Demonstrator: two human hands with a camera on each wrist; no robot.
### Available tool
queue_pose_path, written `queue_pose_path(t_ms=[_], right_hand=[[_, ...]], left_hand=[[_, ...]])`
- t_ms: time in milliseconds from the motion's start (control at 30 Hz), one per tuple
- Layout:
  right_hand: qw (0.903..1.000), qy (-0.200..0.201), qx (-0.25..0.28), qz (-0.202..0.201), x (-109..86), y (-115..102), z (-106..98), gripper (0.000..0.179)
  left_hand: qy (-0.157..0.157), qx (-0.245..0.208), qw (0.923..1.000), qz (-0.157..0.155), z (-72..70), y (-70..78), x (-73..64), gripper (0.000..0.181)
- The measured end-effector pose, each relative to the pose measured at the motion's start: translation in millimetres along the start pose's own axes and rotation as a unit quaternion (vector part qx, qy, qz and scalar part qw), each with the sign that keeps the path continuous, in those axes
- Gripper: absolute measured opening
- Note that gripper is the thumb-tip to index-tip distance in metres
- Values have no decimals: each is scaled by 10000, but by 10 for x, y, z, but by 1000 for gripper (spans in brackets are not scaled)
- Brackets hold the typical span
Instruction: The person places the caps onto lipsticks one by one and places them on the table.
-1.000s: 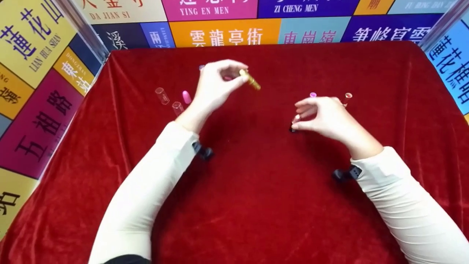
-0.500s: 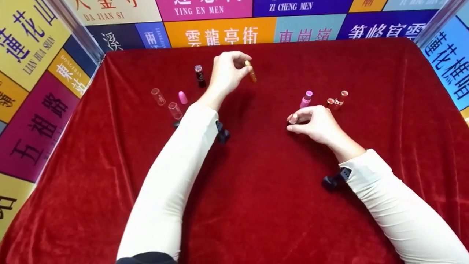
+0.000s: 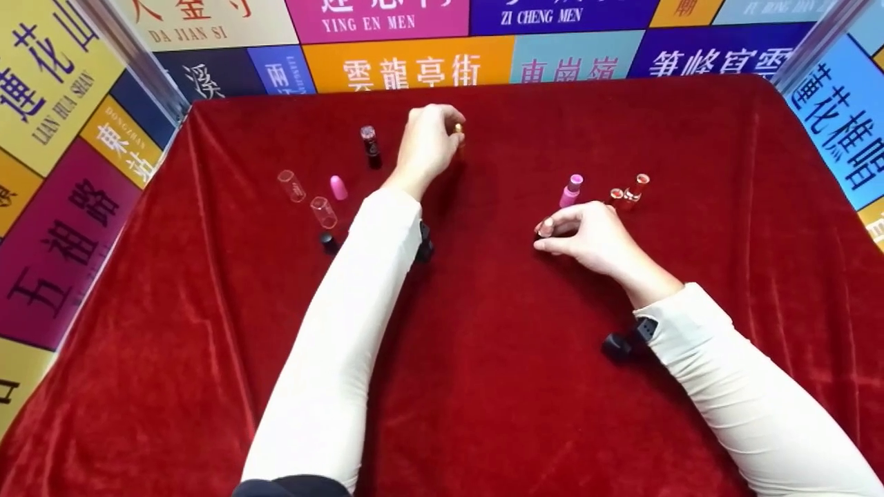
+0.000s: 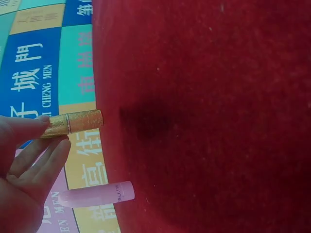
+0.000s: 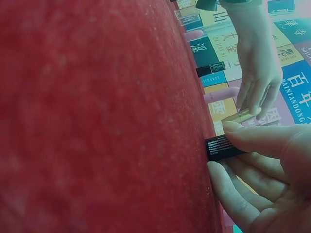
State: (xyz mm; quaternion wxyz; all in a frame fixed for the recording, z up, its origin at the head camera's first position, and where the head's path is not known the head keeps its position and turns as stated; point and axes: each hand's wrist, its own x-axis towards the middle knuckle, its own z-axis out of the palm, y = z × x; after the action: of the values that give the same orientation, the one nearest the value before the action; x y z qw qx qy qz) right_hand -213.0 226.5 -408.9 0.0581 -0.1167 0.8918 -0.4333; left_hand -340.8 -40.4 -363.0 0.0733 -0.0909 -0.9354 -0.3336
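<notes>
My left hand [image 3: 429, 141] pinches a gold lipstick tube [image 4: 80, 122] near its upper end, at the far part of the table. In the left wrist view, a pink tube [image 4: 99, 194] stands beside it. Between thumb and fingers, my right hand [image 3: 590, 236] holds a black lipstick tube [image 5: 221, 148] with white print, upright at the cloth. Its pale top [image 3: 548, 225] shows above the fingers in the head view. Just behind that hand are a pink lipstick [image 3: 571, 191] and two red-and-gold lipsticks, a taller one [image 3: 636, 192] and a shorter one [image 3: 616, 196].
Red velvet cloth [image 3: 483, 359] covers the table. On the left stand a dark lipstick tube [image 3: 371, 146], a pink cap [image 3: 338, 188], two clear caps, one farther left [image 3: 291, 186] and one nearer [image 3: 323, 212], and a black cap [image 3: 328, 243]. Lettered panels [image 3: 407, 65] border the table.
The gold tube, tilted a second ago, is now more upright and lower in my left hand. My right hand has shifted slightly left and nearer, still gripping the black tube. The head view has shifted somewhat.
</notes>
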Motion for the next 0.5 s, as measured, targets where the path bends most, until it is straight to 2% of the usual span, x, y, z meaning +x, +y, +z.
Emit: queue_pose_path(t_ms=[200,500], right_hand=[[9999,-70,-116,-99,0,-4,-10,17],[9996,-86,-213,-151,-12,-1,-12,14]], left_hand=[[-124,225,9994,-212,23,-9,44,23],[-339,384,9982,-308,81,-49,65,23]])
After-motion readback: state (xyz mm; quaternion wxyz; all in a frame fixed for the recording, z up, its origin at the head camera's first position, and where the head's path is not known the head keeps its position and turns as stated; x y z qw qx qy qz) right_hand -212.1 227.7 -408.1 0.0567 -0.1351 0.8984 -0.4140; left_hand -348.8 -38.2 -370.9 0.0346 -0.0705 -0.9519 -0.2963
